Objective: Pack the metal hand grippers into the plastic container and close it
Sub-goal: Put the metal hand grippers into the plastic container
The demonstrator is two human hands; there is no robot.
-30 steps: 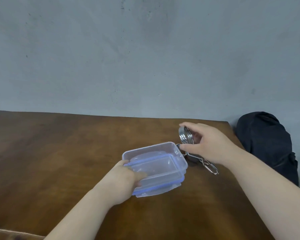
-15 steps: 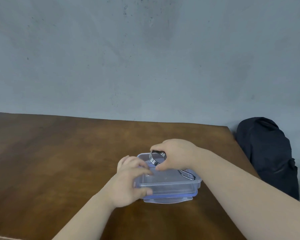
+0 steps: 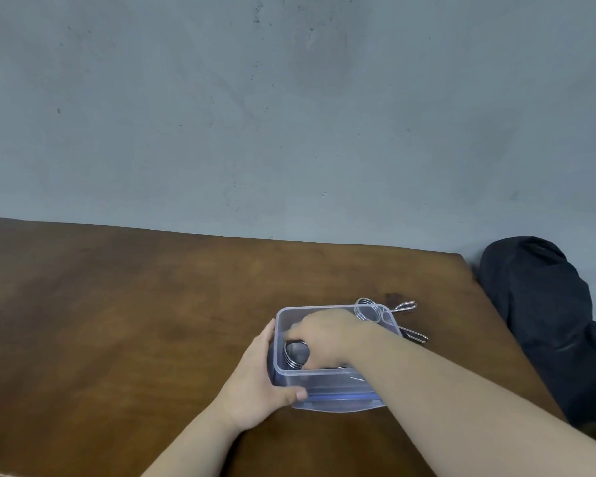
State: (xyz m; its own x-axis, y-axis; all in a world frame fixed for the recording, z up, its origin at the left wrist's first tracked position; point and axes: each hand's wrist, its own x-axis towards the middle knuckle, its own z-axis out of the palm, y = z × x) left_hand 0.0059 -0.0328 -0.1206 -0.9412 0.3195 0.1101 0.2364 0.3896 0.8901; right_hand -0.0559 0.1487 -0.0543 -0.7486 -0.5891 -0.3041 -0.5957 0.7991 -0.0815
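A clear plastic container (image 3: 327, 379) with a blue seal stands on the brown table, on top of its lid (image 3: 341, 405). My left hand (image 3: 255, 380) grips its left wall and near corner. My right hand (image 3: 327, 333) reaches inside the box and holds a metal hand gripper (image 3: 295, 354), whose coil lies at the left end of the box. A second metal hand gripper (image 3: 408, 320) lies on the table just behind the box's far right corner, its coil seen through the wall.
The wooden table (image 3: 117, 321) ends at its right edge close to the box. A dark bag (image 3: 544, 315) sits beyond that edge against the grey wall.
My right hand carried a gripper from the table into the container and lowered it to the bottom. The left hand shifted the box and turned it level.
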